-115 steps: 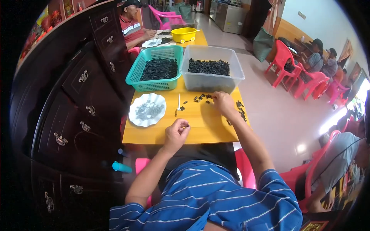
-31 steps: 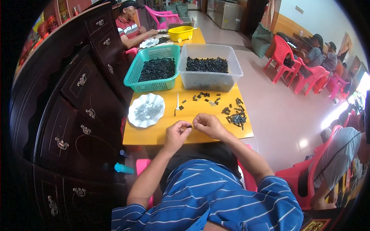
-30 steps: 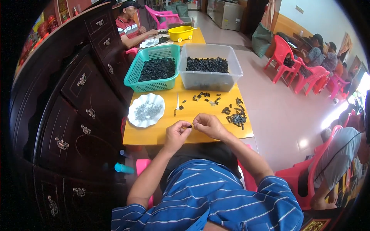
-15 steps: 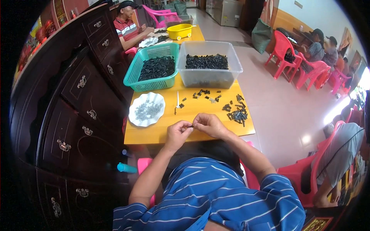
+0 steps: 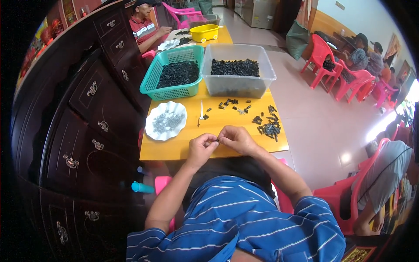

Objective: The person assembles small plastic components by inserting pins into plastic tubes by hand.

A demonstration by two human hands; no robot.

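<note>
Over the near edge of the yellow table [image 5: 174, 151], my left hand [image 5: 202, 149] and my right hand [image 5: 237, 139] meet fingertip to fingertip. Both pinch one small black piece [image 5: 218, 140], mostly covered by the fingers. To the left lies a white scalloped plate [image 5: 152, 129] with small clear pieces [image 5: 167, 122] on it. Past my hands are a thin white pointed tool [image 5: 201, 111] and scattered short black pieces [image 5: 229, 103]. A loose pile of black pieces [image 5: 270, 127] lies near the table's right edge.
A green basket [image 5: 147, 89] and a clear plastic tub [image 5: 238, 86], both full of black pieces, stand farther back. Beyond them are a yellow tub [image 5: 204, 33] and a seated person [image 5: 146, 28]. A dark cabinet [image 5: 83, 126] borders the left; pink chairs [image 5: 321, 61] stand right.
My hands stay together at nearly the same spot, fingers shifting slightly around the black piece. The view has tilted a little. The person across the table has moved a hand.
</note>
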